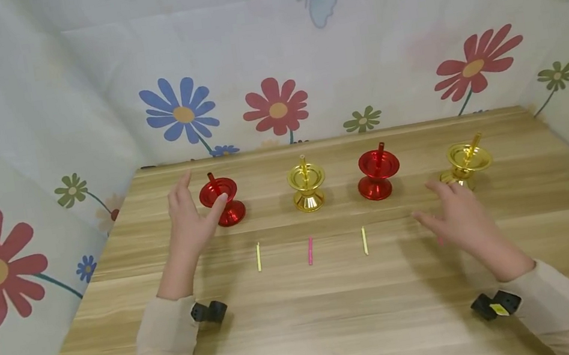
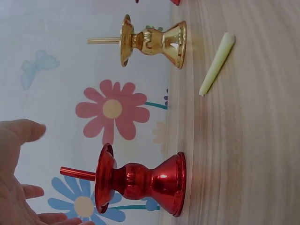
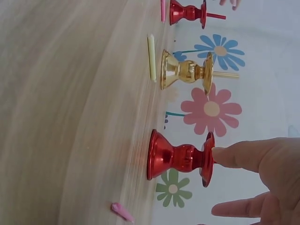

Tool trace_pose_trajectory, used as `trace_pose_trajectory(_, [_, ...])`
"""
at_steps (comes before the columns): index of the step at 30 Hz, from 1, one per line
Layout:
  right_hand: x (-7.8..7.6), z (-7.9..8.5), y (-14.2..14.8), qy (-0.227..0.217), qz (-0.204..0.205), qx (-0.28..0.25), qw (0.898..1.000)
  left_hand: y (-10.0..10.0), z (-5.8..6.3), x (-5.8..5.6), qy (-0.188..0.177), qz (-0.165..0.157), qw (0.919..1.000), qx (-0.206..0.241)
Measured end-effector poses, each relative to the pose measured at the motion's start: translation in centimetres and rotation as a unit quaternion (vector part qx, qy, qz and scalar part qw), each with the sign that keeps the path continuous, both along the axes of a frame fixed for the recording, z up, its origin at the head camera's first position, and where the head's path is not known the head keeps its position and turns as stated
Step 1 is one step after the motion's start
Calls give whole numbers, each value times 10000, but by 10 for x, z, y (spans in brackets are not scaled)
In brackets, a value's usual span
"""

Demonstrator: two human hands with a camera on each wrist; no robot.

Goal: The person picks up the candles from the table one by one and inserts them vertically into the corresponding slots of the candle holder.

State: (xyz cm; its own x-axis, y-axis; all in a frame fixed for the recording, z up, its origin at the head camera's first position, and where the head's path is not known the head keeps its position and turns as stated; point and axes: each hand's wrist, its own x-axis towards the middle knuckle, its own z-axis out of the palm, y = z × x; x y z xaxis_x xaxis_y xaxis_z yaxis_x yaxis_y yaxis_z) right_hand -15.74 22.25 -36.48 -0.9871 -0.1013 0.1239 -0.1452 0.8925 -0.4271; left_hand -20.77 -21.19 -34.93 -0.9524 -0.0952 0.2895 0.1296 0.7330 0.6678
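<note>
Left hand: the left hand [image 1: 188, 218] hovers with fingers spread and relaxed, holding nothing, thumb just in front of the left red candle holder [image 1: 220, 200].
Right hand: the right hand [image 1: 455, 215] is spread flat above the wooden table [image 1: 304, 320], near the right gold candle holder [image 1: 467, 163]; a pink candle [image 3: 123, 212] lies below it.
Handling: shiny, rigid, probably light and slick; take the narrow waist [image 2: 136, 180].
Surface: smooth wood; yellow candle [image 1: 258, 256] lying loose.
Room: floral fabric backdrop [image 1: 267, 52] all round.
</note>
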Motion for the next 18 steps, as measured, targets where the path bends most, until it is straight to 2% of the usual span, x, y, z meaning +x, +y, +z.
trace_pose_trajectory(5, [-2,0,6,-359,-117,-74,9993,-2,-1,-7,-456,79,9978,477])
trace_pose_trajectory(12, [-3,-2,10,-732,-213,26,9971,-6,-7,-16,-1022,274,9863,1262])
trace_pose_trajectory(18, [-1,-5,14,-1040,-166,193,9942,-12,-11,-21,-1131,432,9781,1696])
